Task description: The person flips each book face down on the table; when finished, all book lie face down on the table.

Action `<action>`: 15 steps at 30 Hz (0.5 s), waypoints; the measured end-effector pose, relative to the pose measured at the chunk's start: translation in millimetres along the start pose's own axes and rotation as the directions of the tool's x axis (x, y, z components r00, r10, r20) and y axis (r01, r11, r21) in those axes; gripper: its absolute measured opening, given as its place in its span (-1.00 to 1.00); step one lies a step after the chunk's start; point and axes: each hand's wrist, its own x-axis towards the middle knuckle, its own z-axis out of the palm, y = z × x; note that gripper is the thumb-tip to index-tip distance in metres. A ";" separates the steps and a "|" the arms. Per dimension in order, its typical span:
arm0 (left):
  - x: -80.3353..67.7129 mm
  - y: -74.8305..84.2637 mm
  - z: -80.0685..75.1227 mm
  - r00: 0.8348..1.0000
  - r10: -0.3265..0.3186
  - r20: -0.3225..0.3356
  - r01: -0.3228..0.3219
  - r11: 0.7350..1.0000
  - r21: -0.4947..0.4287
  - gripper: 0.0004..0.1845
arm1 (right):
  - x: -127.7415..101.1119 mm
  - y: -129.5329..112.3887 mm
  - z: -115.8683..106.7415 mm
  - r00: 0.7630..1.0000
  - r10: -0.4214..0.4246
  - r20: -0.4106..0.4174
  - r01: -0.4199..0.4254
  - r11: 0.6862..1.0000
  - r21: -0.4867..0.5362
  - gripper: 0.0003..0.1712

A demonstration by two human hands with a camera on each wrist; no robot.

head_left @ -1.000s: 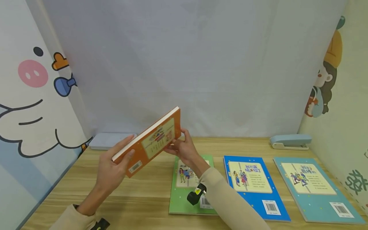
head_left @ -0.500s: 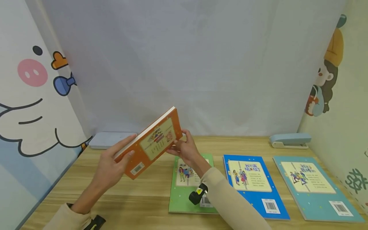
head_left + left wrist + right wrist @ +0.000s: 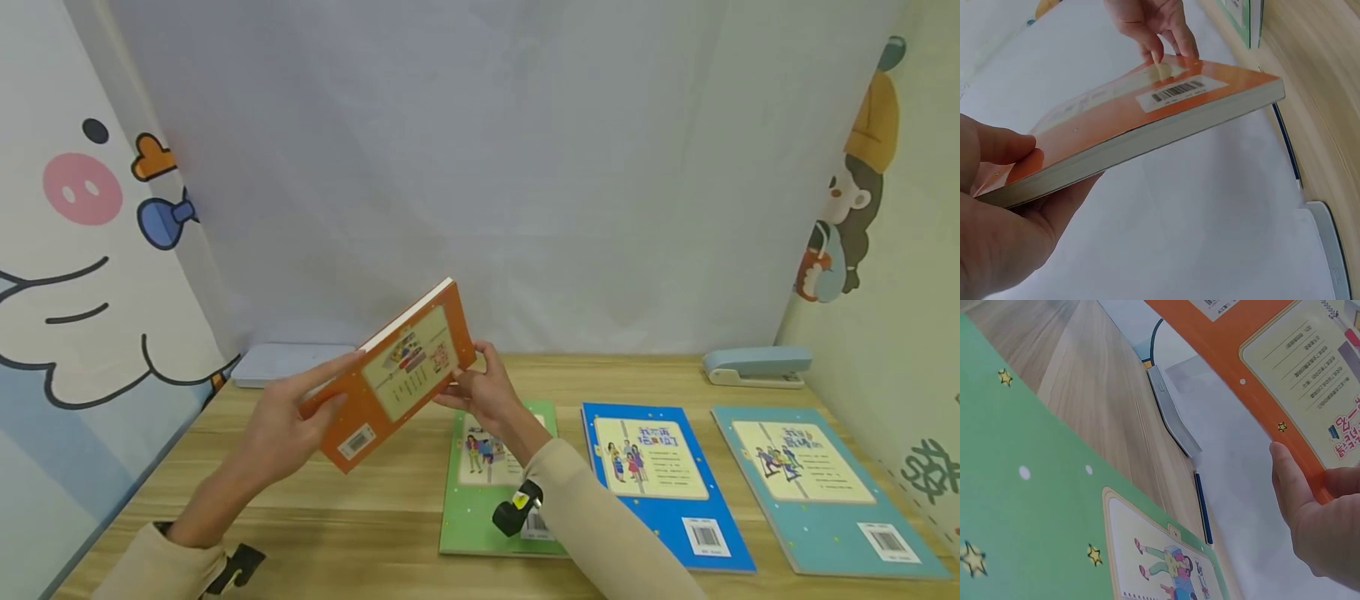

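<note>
Both hands hold an orange book (image 3: 408,375) tilted above the table, its back cover with a barcode facing me. My left hand (image 3: 281,433) grips its lower left end, thumb on the back cover and fingers over the page edge. In the left wrist view that thumb (image 3: 1013,145) presses on the cover near the corner, with fingers underneath. At the far end, my right hand (image 3: 487,396) pinches the book's right edge; the right wrist view shows the same hand (image 3: 1322,519) at that edge. Below the right forearm lies a green book (image 3: 480,508), partly hidden.
A blue book (image 3: 660,525) and a teal book (image 3: 817,533) lie right of the green one, barcodes up. At the back stand a light blue stapler (image 3: 757,368) and a pale flat case (image 3: 292,364). A dark pencil (image 3: 1286,137) lies along the table's back.
The orange book has tipped so its back cover faces me more and its page edge shows less. My left wrist has shifted slightly left; the right hand has barely moved.
</note>
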 end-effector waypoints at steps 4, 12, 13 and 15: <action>2.1 -1.1 -3.2 0.999 0.029 0.045 -0.030 0.999 0.039 -0.40 | 0.0 -0.5 -0.2 1.000 0.002 0.002 -0.002 1.000 -0.019 -0.48; 4.8 -1.7 -7.2 0.996 -0.013 0.093 0.006 0.997 0.080 -0.49 | -0.2 -2.7 -1.6 1.000 0.008 -0.005 -0.008 0.998 -0.055 -0.52; 5.1 -2.2 -7.4 0.995 -0.025 0.093 0.017 0.997 0.080 -0.50 | -0.3 -2.9 -1.9 1.000 0.008 -0.006 -0.008 0.998 -0.062 -0.53; 5.1 -2.8 -7.8 0.994 -0.052 0.095 0.044 0.995 0.089 -0.51 | -0.3 -3.1 -2.5 1.000 0.007 -0.005 -0.008 0.997 -0.077 -0.54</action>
